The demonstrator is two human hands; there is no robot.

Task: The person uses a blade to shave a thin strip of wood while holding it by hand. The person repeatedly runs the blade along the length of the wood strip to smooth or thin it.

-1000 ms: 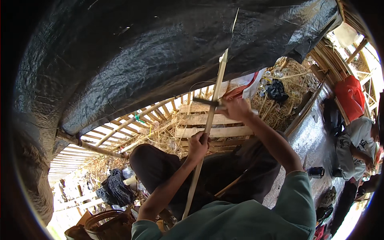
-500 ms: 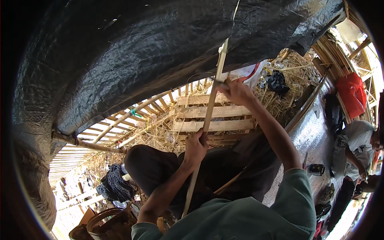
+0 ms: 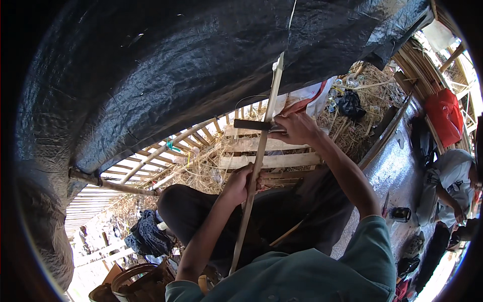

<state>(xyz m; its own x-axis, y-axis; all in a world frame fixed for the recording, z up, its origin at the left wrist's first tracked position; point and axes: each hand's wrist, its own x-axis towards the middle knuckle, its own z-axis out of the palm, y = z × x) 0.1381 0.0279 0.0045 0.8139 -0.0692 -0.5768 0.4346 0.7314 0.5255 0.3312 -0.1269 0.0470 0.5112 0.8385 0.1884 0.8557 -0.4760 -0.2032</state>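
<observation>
A long, pale strip of split bamboo slants up from my lap toward the black sheet. My left hand is closed around its middle, above my knees. Higher along the strip, my right hand grips a knife. Its dark, flat blade lies across the strip and sticks out to the left. Fingers hide most of the knife's handle. The strip's upper end is cut at a slant, with a whitish bit beside it.
A black plastic sheet hangs ahead. Wooden slats and straw litter lie below. Woven baskets stand at the lower left. To the right are a red bag, a black cup-like container and another person sitting.
My right hand has moved down along the strip, and the knife's dark blade now shows across it. My left hand has shifted slightly left, still around the strip.
</observation>
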